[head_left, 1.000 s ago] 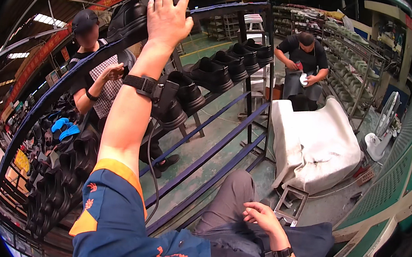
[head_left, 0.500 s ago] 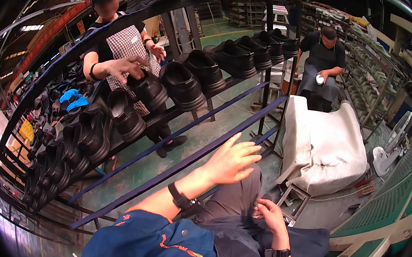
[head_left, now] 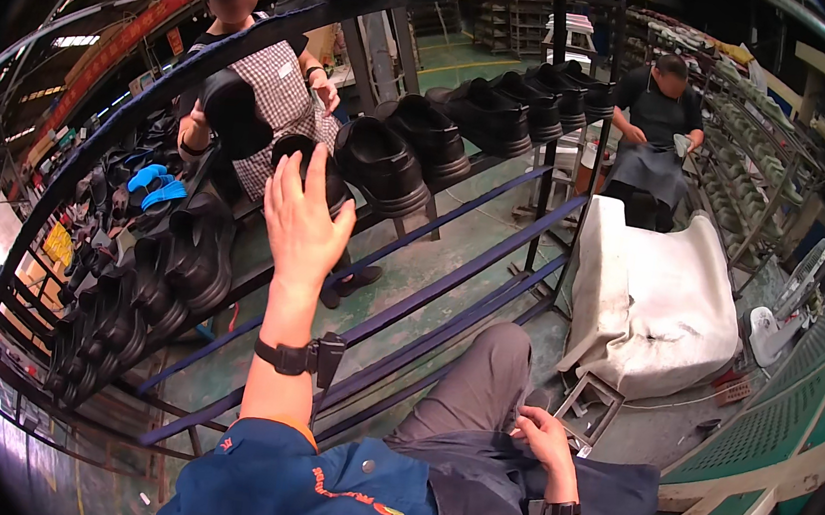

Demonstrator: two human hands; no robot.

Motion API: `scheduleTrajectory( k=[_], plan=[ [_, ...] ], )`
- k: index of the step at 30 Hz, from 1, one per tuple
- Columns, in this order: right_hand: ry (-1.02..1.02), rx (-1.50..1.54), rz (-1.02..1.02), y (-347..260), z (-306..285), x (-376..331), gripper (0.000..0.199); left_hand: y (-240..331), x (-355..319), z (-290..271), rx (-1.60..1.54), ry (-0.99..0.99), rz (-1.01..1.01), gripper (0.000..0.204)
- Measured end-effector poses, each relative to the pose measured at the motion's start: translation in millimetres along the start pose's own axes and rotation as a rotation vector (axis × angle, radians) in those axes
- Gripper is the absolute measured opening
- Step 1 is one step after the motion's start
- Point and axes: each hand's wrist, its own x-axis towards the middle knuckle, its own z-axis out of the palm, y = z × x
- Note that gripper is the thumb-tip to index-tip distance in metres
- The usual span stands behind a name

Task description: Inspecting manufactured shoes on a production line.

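Note:
My left hand (head_left: 305, 224) is raised with its fingers spread. It overlaps a black shoe (head_left: 288, 149) on the rack; whether it touches that shoe I cannot tell. To its right stands another black shoe (head_left: 382, 169), with more in line beyond. My right hand (head_left: 544, 439) rests low by my lap, fingers loosely bent and apart, with nothing visible in it. Across the rack, a person in a checked apron (head_left: 276, 77) holds up a black shoe (head_left: 236, 116), its dark sole toward me.
The metal rack (head_left: 466, 275) with blue-wrapped bars spans the left and middle. Several black shoes (head_left: 197, 250) line its left end. A white-covered block (head_left: 655, 293) stands at right, near a fan (head_left: 802, 278). A seated person (head_left: 659, 113) works behind it.
My left hand has moved left and up to the shoes. The person opposite has lifted a shoe off the rack. My right hand stays nearly still. The seated person's hands have moved apart.

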Motion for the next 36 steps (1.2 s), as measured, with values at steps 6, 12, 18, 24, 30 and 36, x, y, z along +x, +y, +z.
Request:
scheduleTrajectory(
  k=[6, 12, 18, 24, 30, 36],
  plan=[
    [-0.013, -0.136, -0.024, -10.9, 3.8, -4.5, 0.041, -27.7, 2.2, 9.6, -0.361, -0.019, -0.005, 0.045],
    [0.014, -0.165, -0.007, -5.2, 1.0, -12.0, 0.039, 15.0, -17.1, -30.2, -0.363, 0.22, 0.336, 0.043],
    [-0.093, 0.198, -0.038, -36.7, 4.5, -20.7, 0.037, 66.1, -20.0, -97.1, -0.665, 0.302, 0.68, 0.048],
    [-0.292, 0.802, -0.434, -103.4, 15.1, -38.7, 0.085, 142.5, -44.1, -104.2, -1.336, 0.185, 0.835, 0.055],
    [-0.265, 1.493, -0.396, -138.2, 14.3, -40.1, 0.061, 196.5, -84.3, -56.7, -1.679, -0.619, 0.838, 0.053],
    [-0.088, 1.623, -0.156, -114.0, 28.8, -35.6, 0.046, 197.5, -73.9, 13.9, -1.518, -0.883, 0.336, 0.065]
  ],
)
